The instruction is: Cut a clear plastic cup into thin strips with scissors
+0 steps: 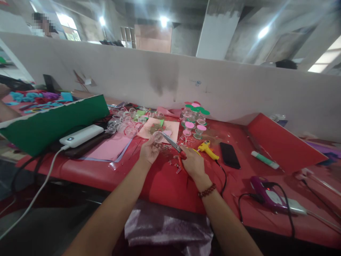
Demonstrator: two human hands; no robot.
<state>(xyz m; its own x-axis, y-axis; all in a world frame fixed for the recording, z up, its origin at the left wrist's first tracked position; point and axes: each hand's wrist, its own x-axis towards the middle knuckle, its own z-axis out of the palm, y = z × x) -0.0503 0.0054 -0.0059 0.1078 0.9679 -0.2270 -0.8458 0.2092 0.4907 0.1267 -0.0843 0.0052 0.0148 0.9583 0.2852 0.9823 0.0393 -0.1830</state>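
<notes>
My left hand point(150, 150) is closed on a small clear plastic cup point(158, 137), pinched at the fingertips above the table. In my right hand point(192, 162) is a pair of scissors point(173, 143) with red handles, its blades pointing up and left to the cup's rim. Whether the blades touch the cup I cannot tell. Behind the cup lies a pale pink paper sheet point(144, 131) with a brownish patch, a green scrap and a pink disc on it. Thin clippings point(174, 163) are scattered under the scissors. Just right of my right hand rests a yellow glue gun point(209, 150).
Clear cups point(125, 122) are heaped at the back left; several cups topped with paper discs point(189, 125) stand at the back. A phone point(229, 155), glue stick point(265, 160) and purple power strip point(266, 195) lie right. Left are a power bank point(82, 136) and green board point(58, 122).
</notes>
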